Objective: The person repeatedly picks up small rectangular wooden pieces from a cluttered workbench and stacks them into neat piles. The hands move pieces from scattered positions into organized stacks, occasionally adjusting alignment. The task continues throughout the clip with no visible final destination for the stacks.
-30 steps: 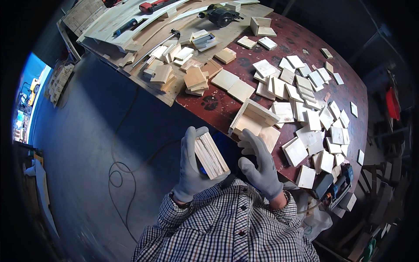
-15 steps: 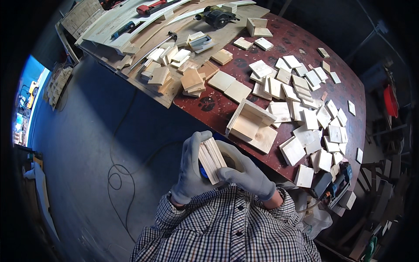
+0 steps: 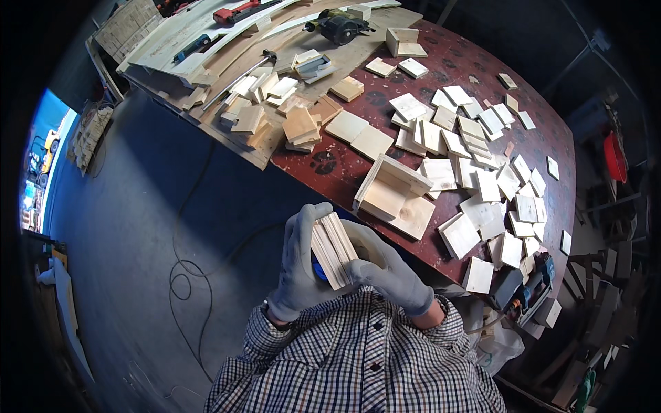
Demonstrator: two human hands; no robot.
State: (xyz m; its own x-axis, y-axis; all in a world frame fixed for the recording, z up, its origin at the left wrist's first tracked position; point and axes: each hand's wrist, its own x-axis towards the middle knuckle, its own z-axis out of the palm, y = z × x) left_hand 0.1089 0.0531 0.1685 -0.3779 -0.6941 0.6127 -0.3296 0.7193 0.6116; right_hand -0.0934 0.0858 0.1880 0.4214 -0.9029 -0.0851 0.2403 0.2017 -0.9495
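Note:
A stack of thin wooden boards (image 3: 332,251) is held upright close to my chest, its layered edges facing up. My left hand (image 3: 296,265), in a grey glove, wraps round the stack's left side. On the other side my right hand (image 3: 389,272), gloved the same, presses the stack with its thumb on the near edge. Something blue (image 3: 319,270) shows between the left palm and the boards; I cannot make out what it is. Just beyond my hands, on the table's near edge, stands a small open wooden box (image 3: 392,189) with a flat board under its right side.
Loose wooden pieces (image 3: 475,179) lie scattered over the dark red table (image 3: 313,165). Stacked blocks (image 3: 301,127), a hammer (image 3: 268,56), a circular saw (image 3: 341,27) and a red power tool (image 3: 237,12) lie farther back. A cable (image 3: 180,275) coils on the floor at left.
The boards have shifted slightly in my grip, and the gaps between their layers show more plainly. Both hands stay nearly in place, and the table view has moved a little.

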